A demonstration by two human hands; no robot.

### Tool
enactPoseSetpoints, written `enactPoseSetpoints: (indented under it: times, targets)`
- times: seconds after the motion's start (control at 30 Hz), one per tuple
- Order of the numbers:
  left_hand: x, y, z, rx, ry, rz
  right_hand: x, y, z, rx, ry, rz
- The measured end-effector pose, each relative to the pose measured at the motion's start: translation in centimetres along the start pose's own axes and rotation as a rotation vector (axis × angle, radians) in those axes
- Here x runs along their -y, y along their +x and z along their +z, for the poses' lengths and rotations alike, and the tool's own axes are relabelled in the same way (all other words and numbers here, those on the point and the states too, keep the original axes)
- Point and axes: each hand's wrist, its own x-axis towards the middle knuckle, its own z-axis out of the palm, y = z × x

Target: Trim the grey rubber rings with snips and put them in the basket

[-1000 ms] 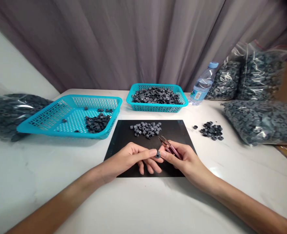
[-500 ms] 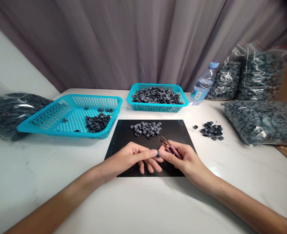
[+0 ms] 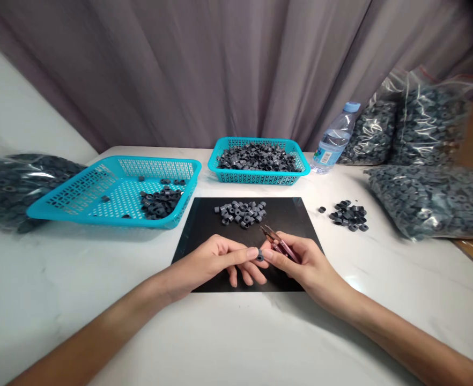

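Pinching gray ring (image 3: 260,257) closed-fingered with left hand (image 3: 216,255) and right hand (image 3: 304,256); also gripping pink tool (image 3: 288,250) in right, above black mat (image 3: 288,214).

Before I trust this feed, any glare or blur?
Head view: white glare on upright clear plastic bags of grey rings; head view: clear plastic bag at far left looks smeared; head view: small grey ring, partly finger-covered, its hole discernible.
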Motion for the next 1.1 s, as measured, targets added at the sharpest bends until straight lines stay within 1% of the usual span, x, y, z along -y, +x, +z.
enactPoseSetpoints:
  times: [0.23, 0.33, 0.6, 0.87, 1.1]
  targets:
    - [-0.42, 0.06, 0.03, 0.01, -0.032, 0.008, 0.01, 0.0, -0.01, -0.036, 0.016, 0.012]
    - [-0.28, 0.13, -0.01, 0.013, -0.049, 0.01, -0.14, -0.06, -0.08, -0.048, 0.05, 0.041]
    - [0.33, 0.07, -0.43, 0.034, -0.023, 0.027, -0.37, 0.13, 0.02, -0.02, 0.099, 0.036]
    - [-0.05, -0.06, -0.27, 0.022, -0.042, 0.009, -0.59, 0.02, 0.08, -0.032, 0.121, 0.038]
    - [-0.09, -0.04, -0.16, 0.01, -0.065, 0.016, -0.74, 0.08, 0.06, -0.101, 0.057, 0.012]
